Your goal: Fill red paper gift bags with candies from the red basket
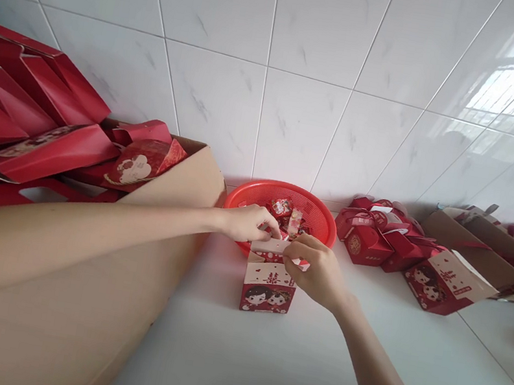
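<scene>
A small red and white gift box (267,294) with two cartoon faces and a red character stands upright on the white surface. Its top flap is raised. My right hand (316,269) pinches the flap's right end between thumb and fingers. My left hand (252,223) is at the flap's left end, fingers curled together; exactly what they grip is partly hidden. Just behind the box sits a red plastic basket (242,191) holding small wrapped packets (281,207), partly covered by my hands.
On the left, a large cardboard box (191,175) holds many red folded boxes (61,94). Closed red gift boxes (366,244) and a cartoon-face box (443,283) stand to the right, before another cardboard box (479,246). A tiled wall (304,115) rises behind.
</scene>
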### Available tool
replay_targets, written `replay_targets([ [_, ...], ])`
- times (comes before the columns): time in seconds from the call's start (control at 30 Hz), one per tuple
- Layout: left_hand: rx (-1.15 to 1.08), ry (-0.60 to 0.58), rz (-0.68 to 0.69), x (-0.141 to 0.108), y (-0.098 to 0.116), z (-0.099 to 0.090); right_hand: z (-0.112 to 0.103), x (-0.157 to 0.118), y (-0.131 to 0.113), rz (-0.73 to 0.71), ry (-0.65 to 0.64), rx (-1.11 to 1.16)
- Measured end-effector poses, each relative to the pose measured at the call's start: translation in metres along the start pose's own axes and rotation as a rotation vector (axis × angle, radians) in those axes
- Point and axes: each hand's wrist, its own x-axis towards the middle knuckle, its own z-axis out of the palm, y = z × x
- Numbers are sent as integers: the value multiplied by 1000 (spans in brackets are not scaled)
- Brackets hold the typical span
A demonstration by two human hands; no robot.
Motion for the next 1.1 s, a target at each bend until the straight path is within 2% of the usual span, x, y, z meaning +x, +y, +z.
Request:
replay_targets([
  [0.2,26,-2,12,-1,3,0,-7,-2,-3,-77,-40,-63],
  [0.33,15,-15,21,-1,2,-1,-3,-3,-11,-168,-159,-69],
  [0.4,-2,-24,27,0,1,0,-3,-3,-12,-153,-196,-36],
  [0.47,-22,-13,37,0,-1,0,-6,-2,-11,-80,-129,43],
  [0.6,-85,31,147,1,0,2,-15,2,5,181,261,135],
  [0.63,-99,43,184,0,1,3,-16,3,11,241,308,162],
  [0.67,-109,55,212,-1,3,3,-16,4,16,288,309,207],
  [0.77,-109,64,219,-5,7,5,-14,6,25,346,131,374],
  [0.83,-99,52,200,-6,10,6,-10,6,26,345,57,449],
  [0.93,-113,103,183,-6,11,7,-7,5,25,351,155,522],
  [1.03,-175,239,140,-5,12,7,-10,5,26,384,321,606],
  [1.1,-195,302,135,-4,13,5,-13,3,29,409,386,649],
])
